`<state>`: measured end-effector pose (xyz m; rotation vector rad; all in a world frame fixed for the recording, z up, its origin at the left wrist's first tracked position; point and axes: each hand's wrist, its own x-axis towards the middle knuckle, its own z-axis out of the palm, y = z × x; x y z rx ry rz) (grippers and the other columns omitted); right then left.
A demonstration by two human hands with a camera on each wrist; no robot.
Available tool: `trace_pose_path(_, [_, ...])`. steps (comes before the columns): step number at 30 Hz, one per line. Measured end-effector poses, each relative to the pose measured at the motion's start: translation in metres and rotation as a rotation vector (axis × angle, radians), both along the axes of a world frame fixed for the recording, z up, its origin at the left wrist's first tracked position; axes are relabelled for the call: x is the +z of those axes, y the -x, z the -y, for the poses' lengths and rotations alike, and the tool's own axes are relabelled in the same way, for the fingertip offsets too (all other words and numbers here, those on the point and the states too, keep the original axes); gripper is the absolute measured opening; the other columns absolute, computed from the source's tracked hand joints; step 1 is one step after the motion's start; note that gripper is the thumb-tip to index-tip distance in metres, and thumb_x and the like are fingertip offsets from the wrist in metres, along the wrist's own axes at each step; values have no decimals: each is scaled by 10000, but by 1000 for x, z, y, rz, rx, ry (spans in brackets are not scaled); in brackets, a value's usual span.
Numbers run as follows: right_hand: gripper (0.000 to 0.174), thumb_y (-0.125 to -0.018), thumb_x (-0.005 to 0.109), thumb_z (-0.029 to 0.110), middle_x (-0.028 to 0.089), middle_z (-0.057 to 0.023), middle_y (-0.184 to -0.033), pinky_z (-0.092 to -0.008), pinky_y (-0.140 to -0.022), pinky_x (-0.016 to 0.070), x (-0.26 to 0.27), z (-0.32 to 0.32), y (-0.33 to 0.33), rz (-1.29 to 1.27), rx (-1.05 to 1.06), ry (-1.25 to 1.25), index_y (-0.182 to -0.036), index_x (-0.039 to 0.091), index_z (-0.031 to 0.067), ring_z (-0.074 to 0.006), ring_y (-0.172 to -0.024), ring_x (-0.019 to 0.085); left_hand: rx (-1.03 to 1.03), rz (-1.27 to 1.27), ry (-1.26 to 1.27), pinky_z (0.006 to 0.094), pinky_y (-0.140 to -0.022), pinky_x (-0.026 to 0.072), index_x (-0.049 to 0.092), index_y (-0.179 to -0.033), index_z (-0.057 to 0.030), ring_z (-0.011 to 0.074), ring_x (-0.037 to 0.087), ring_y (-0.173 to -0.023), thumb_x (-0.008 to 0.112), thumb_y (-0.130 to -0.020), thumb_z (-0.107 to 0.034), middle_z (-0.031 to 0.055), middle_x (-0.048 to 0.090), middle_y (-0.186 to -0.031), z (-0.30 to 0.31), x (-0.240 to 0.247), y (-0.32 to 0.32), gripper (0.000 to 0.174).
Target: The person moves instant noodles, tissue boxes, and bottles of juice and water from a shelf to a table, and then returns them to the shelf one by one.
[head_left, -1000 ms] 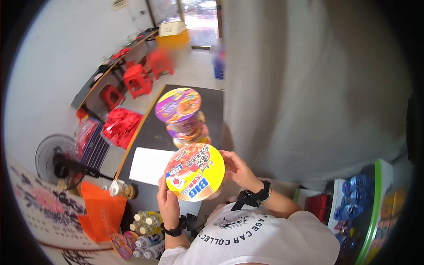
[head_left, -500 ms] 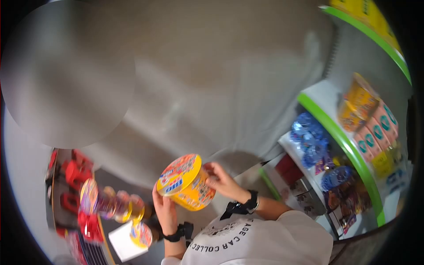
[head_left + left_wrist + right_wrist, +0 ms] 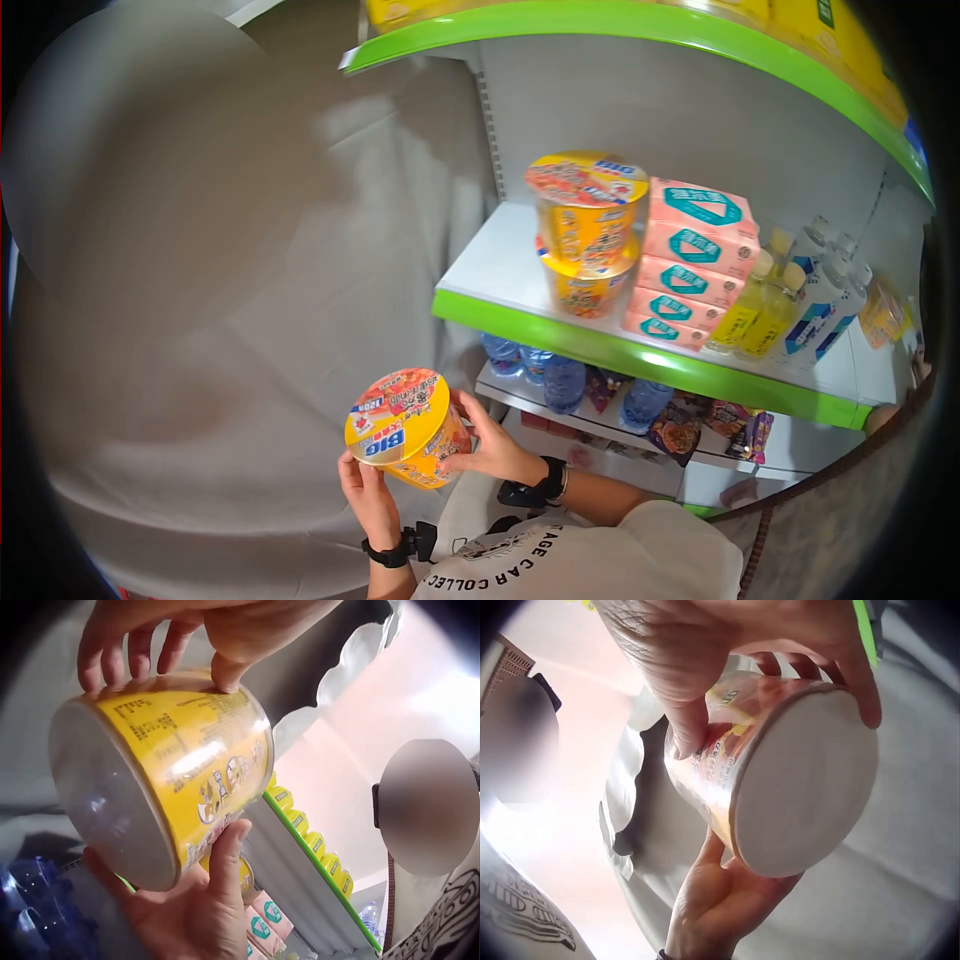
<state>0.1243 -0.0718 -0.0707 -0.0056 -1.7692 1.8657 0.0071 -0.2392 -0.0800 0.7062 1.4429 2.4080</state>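
The yellow tub (image 3: 400,425) is tilted, apart from the shelf (image 3: 490,260), out by its left front corner. The left hand (image 3: 370,500) and right hand (image 3: 492,447) grip it from 2 sides, fingers and thumbs curled round its wall. A green lip (image 3: 600,349) edges the shelf's front. White surface shows from the shelf's left end to its 2 stacked tubs (image 3: 590,225); pink boxes (image 3: 693,243) stand just beside them. Blue bottles (image 3: 565,383) stand below the shelf; a curtain (image 3: 250,300) hangs past its left end.
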Motion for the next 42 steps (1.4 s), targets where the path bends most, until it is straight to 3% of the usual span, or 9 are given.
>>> trace_pose_path(6, [1005,-705,789,182,252,-177,-1423,-355,-1084,241,14,-34,-9,-135,-206,-87,-1401,101,-45,-239,-1332,255,-109,-113,73,291,-948,373,471,-1166,9,148,502,-1076,478,-955,-193,83,523,-1154,-64,43,-2,292])
trace_pose_path(13, [1017,-685,787,215,233,-224,-1426,-395,-1076,238,41,-72,-5,-143,-511,-346,-1404,115,-39,-333,-1328,261,-246,-238,78,284,-947,362,482,-1171,26,147,490,-1077,447,-952,-140,66,497,-1155,-123,53,35,277])
trace_pose_path(16, [976,-727,751,278,228,-240,-1420,-430,-1071,231,46,-87,13,-144,-588,-422,-1406,122,-30,-367,-1316,255,-290,-219,13,316,-950,385,443,-1248,18,168,514,-1096,443,-949,-151,95,525,-1206,-149,63,52,344])
trace_pose_path(19, [875,-812,632,390,210,-267,-1416,-453,-1066,236,53,-98,33,-84,-867,-674,-1405,140,-26,-423,-1304,243,-390,-150,-128,336,-966,376,327,-1341,-9,185,484,-1145,402,-962,-193,101,469,-1273,-174,74,65,428])
trace_pose_path(22, [859,-812,641,348,199,-277,-1416,-454,-1066,237,56,-115,53,-85,-969,-707,-1404,142,-24,-430,-1302,243,-451,-55,-205,353,-980,373,313,-1351,-22,196,480,-1158,412,-966,-211,97,466,-1281,-206,73,83,440])
trace_pose_path(27, [892,-739,678,60,178,-323,-1399,-451,-1087,210,57,-131,70,46,-1018,-561,-1367,66,-104,-469,-1317,187,-619,-14,-208,318,-982,372,351,-1312,-9,172,490,-1140,386,-981,-172,101,500,-1239,-261,67,106,371])
trace_pose_path(30, [890,-729,675,47,185,-343,-1382,-463,-1075,227,49,-140,79,121,-1122,-591,-1362,69,-110,-482,-1288,230,-686,-7,-155,315,-984,372,337,-1332,-4,171,489,-1140,375,-986,-182,109,500,-1240,-283,59,117,391])
trace_pose_path(36, [900,-721,676,74,245,-361,-1342,-503,-1021,285,46,-141,77,351,-1043,-585,-1358,70,-121,-490,-1208,330,-659,-70,39,303,-983,369,378,-1322,-1,153,481,-1129,364,-993,-269,89,495,-1245,-292,46,131,425])
trace_pose_path(42, [873,-745,670,133,255,-338,-1357,-506,-1027,275,38,-144,77,371,-1052,-649,-1357,101,-123,-464,-1230,330,-639,-262,129,306,-997,342,370,-1337,22,176,461,-1161,353,-992,-299,106,486,-1269,-285,52,126,472])
